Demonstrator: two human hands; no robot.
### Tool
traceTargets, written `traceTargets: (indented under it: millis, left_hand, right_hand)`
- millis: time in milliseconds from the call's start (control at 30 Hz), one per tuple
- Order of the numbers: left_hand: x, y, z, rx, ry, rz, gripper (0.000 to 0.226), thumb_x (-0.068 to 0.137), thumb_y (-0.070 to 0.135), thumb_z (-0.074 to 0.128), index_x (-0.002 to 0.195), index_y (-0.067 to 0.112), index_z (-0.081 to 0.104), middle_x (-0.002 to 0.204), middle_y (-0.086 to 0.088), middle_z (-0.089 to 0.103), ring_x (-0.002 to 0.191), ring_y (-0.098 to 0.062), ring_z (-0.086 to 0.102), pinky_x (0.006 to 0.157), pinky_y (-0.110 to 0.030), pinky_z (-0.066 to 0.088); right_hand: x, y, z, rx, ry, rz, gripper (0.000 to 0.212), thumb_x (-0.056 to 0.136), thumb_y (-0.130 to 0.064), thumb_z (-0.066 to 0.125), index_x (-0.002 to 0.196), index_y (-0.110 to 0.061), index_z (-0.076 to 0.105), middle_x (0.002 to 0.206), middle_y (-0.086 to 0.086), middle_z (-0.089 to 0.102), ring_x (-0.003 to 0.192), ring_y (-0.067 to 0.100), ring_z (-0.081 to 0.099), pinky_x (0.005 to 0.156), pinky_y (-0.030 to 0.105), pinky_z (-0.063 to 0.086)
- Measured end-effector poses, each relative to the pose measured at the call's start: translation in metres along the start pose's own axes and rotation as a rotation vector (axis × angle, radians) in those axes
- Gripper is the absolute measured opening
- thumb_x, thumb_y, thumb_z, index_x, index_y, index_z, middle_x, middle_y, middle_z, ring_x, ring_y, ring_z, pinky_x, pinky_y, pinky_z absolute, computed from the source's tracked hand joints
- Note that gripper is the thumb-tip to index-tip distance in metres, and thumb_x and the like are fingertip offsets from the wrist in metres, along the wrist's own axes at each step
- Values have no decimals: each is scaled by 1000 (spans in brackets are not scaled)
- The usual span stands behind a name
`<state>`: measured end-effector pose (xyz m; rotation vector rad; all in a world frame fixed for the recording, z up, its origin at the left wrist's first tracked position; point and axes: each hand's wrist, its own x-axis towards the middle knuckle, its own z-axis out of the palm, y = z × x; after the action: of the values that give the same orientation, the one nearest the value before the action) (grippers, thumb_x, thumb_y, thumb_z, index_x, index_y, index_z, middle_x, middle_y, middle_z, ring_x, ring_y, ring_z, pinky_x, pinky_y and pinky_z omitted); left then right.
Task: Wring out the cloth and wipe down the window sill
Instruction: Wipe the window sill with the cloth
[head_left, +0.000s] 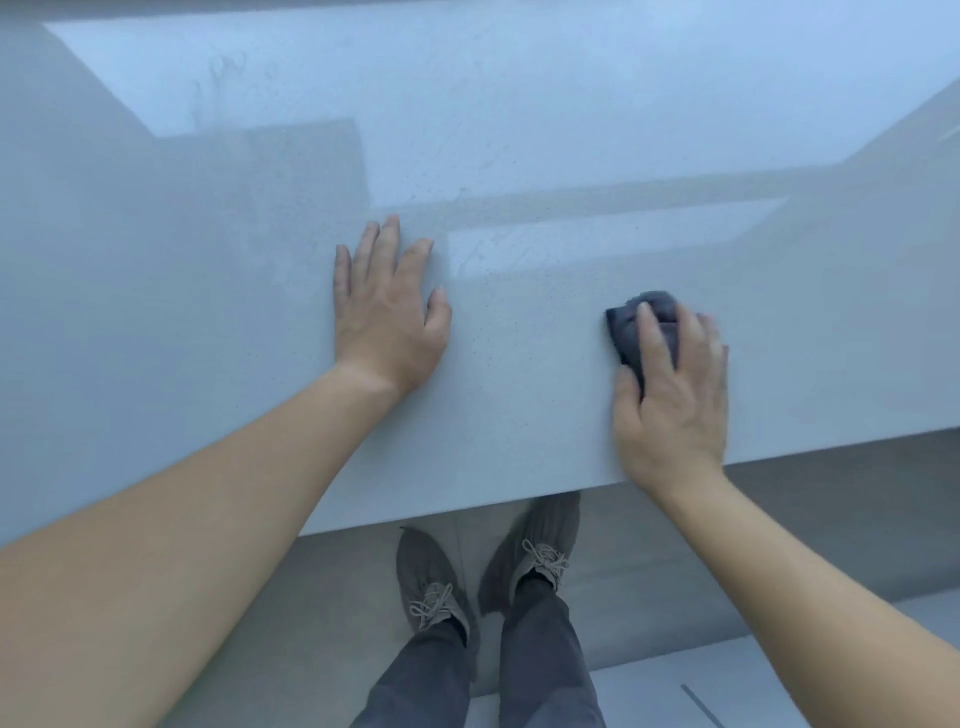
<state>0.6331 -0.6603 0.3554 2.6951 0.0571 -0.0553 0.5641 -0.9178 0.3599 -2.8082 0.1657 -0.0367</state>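
Two hands rest on the pale, glossy window sill (208, 312), where we see the left hand (389, 322) laid flat, palm down, its fingers (387, 244) straight and slightly spread, holding nothing. Well apart to its right, our right hand (670, 410) holds the dark grey cloth (628, 319), bunched into a wad on the sill near its front edge, with the fingers (652, 338) curved over the top and the thumb (626, 387) against its side.
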Motion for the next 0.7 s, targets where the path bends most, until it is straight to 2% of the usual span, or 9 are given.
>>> traceTargets:
  millis: [100, 167, 233, 333, 400, 467, 600, 667, 700]
  left_hand:
    - [15, 14, 4, -11, 4, -1, 54, 96, 32, 45, 148, 18, 38, 165, -10, 15, 153, -23, 5, 123, -45, -6]
    - [24, 19, 7, -11, 11, -25, 54, 97, 33, 43, 149, 19, 36, 165, -10, 13, 153, -22, 3, 123, -45, -6]
    - [31, 21, 10, 0, 16, -99, 57, 97, 35, 39, 151, 19, 33, 166, -8, 10, 153, -20, 0, 123, -46, -7]
    - [34, 25, 17, 71, 25, -156, 60, 97, 41, 33, 154, 22, 27, 167, -6, 6, 153, -18, -2, 123, -45, -7]
    - [33, 26, 19, 111, 26, -152, 62, 96, 44, 31, 155, 23, 25, 167, -6, 5, 153, -18, -3, 123, -46, -7]
    - [32, 26, 20, 137, 21, -149, 64, 95, 47, 28, 155, 23, 24, 167, -7, 5, 153, -18, -4, 123, -46, -6]
    - [31, 30, 22, 174, 31, -158, 65, 94, 48, 26, 155, 23, 23, 167, -6, 5, 153, -17, -4, 123, -45, -6]
    - [31, 31, 23, 191, 28, -166, 65, 94, 48, 25, 155, 25, 21, 167, -5, 4, 153, -16, -5, 123, -44, -7]
    - [31, 31, 23, 199, 23, -171, 66, 94, 48, 24, 156, 26, 20, 167, -4, 3, 153, -15, -6, 123, -44, -7]
  right_hand:
    - [-39, -18, 16, 19, -103, -412, 57, 92, -25, 55, 147, -22, 43, 157, 11, 32, 146, 41, 26, 116, 61, 23]
    - [-36, -11, 13, 0, -178, -576, 57, 92, -27, 54, 148, -27, 42, 158, 6, 32, 148, 38, 23, 120, 57, 18]
    - [2, 4, 8, -8, -145, -520, 56, 90, -27, 51, 146, -25, 45, 157, 8, 36, 147, 40, 26, 120, 57, 16]
    - [81, 20, 0, -4, -43, -96, 57, 93, -29, 44, 150, -25, 37, 160, 7, 27, 149, 38, 17, 121, 56, 10]
    - [113, 10, 1, 10, -4, 60, 58, 97, -31, 42, 153, -27, 28, 163, 4, 17, 151, 34, 10, 123, 53, 7]
    - [111, -14, 11, -17, -18, -44, 60, 96, -31, 44, 154, -26, 27, 163, 6, 17, 150, 36, 10, 123, 53, 8]
    - [78, -28, 22, -13, -164, -536, 57, 95, -27, 50, 151, -24, 39, 160, 9, 29, 148, 38, 22, 122, 55, 13]
    - [107, -11, 14, -19, -189, -607, 55, 95, -25, 50, 149, -25, 41, 160, 8, 31, 148, 38, 24, 123, 54, 12]
    - [129, -1, 12, -31, -168, -538, 55, 95, -24, 49, 150, -25, 40, 160, 8, 30, 148, 38, 23, 123, 53, 11]
